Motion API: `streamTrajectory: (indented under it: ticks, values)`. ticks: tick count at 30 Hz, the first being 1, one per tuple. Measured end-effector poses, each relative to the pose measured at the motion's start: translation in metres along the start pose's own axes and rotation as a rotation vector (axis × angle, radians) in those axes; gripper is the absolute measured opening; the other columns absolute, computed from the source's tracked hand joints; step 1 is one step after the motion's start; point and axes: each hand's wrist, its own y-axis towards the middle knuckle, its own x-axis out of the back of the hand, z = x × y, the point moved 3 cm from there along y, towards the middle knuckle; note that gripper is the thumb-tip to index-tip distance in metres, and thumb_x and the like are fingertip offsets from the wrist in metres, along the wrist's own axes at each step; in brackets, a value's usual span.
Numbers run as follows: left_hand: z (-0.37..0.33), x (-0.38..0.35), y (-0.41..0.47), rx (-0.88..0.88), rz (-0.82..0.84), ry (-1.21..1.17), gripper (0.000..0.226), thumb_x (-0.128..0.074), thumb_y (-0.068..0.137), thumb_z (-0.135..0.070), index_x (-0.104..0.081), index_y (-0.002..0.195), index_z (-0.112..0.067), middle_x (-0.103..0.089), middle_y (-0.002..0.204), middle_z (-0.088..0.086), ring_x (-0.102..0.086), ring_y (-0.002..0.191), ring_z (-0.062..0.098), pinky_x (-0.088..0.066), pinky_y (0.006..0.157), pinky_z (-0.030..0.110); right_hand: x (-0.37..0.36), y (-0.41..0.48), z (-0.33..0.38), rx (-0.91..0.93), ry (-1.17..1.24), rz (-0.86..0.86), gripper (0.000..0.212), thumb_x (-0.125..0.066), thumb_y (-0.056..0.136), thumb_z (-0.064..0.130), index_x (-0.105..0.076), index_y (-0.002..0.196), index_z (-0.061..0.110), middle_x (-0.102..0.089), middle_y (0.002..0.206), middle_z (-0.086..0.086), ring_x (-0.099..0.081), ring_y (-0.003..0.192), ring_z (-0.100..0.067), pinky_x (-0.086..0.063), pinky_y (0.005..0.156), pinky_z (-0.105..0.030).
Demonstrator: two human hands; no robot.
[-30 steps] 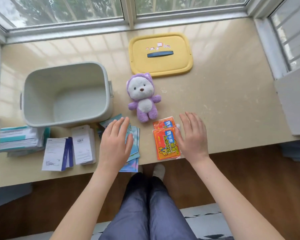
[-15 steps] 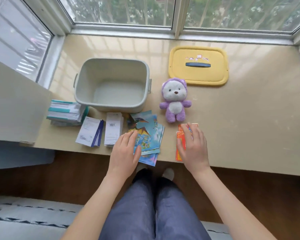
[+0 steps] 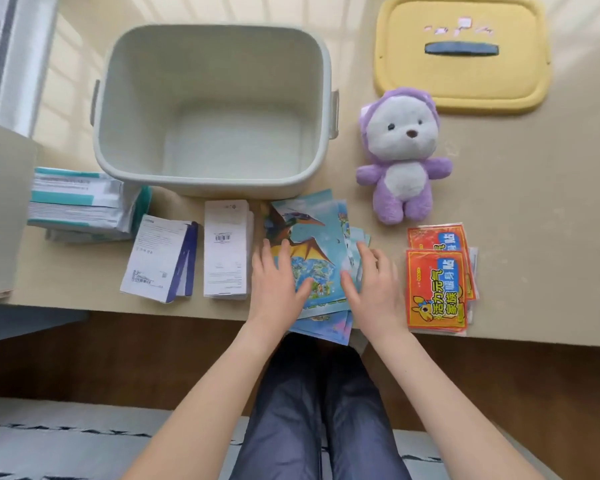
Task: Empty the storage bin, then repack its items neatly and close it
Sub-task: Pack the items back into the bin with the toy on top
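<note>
- The storage bin (image 3: 212, 109) stands empty on the sill, its yellow lid (image 3: 461, 53) lying well apart to the right, so emptying looks done and repacking is about to start.
- Both hands are on the fanned stack of dinosaur picture cards (image 3: 309, 251) just in front of the bin. The left hand (image 3: 278, 282) lies flat on the top card with fingers spread; the right hand (image 3: 374, 289) presses the splayed right edge, fingers loosely extended. Neither has closed round anything yet.
- I'd judge these cards thin, light and glossy, so they'll slide over one another. Best squared up between both palms at the long edges, then lifted as one block with a thumb on top.
- The near end of the stack overhangs the sill edge, so a careless push could spill cards to the floor.
- The purple plush bear (image 3: 400, 157) is soft and will squash into any gap; the orange warmer packs (image 3: 437, 282) are limp, slippery sachets.
- Half a second ago the right hand lay on those orange packs; it has now crossed left to the cards, while the left hand has shifted forward onto the top card.
</note>
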Motion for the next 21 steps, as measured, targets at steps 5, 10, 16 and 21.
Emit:
streamTrajectory:
  ticks: [5, 10, 16, 21]
  values:
    - [0.016, -0.023, 0.011, -0.011, -0.023, 0.046, 0.080, -0.058, 0.089, -0.049, -0.024, 0.151, -0.011, -0.022, 0.154, 0.025, -0.017, 0.142, 0.040, -0.020, 0.115, 0.047, -0.030, 0.002, -0.007, -0.121, 0.021, 0.004, 0.059, -0.067, 0.087, 0.032, -0.048, 0.138, 0.008, -0.052, 0.119, -0.021, -0.050, 0.106, -0.035, -0.045, 0.088, -0.044]
    - [0.025, -0.031, 0.004, -0.115, -0.044, 0.051, 0.078, -0.072, 0.080, -0.041, -0.039, 0.144, -0.013, -0.035, 0.150, 0.017, -0.028, 0.132, 0.034, -0.036, 0.106, 0.047, -0.038, -0.003, -0.008, -0.180, 0.025, 0.037, 0.060, -0.066, 0.089, 0.030, -0.045, 0.139, 0.005, -0.048, 0.125, -0.021, -0.046, 0.114, -0.035, -0.041, 0.097, -0.044]
    - [0.028, -0.031, -0.008, -0.143, -0.039, -0.131, 0.076, -0.077, 0.073, -0.021, -0.045, 0.142, -0.016, -0.035, 0.152, 0.008, -0.025, 0.127, 0.026, -0.033, 0.106, 0.039, -0.039, -0.031, -0.007, -0.223, 0.030, 0.083, 0.061, -0.067, 0.088, 0.022, -0.041, 0.139, 0.001, -0.047, 0.128, -0.018, -0.047, 0.118, -0.031, -0.043, 0.100, -0.042]
    - [0.026, -0.029, -0.013, -0.137, -0.021, -0.232, 0.075, -0.073, 0.072, -0.011, -0.046, 0.141, -0.019, -0.035, 0.154, -0.001, -0.029, 0.121, 0.020, -0.024, 0.101, 0.022, -0.040, -0.047, -0.007, -0.279, 0.018, 0.088, 0.061, -0.067, 0.088, 0.024, -0.040, 0.139, 0.002, -0.046, 0.131, -0.015, -0.045, 0.120, -0.028, -0.040, 0.101, -0.038]
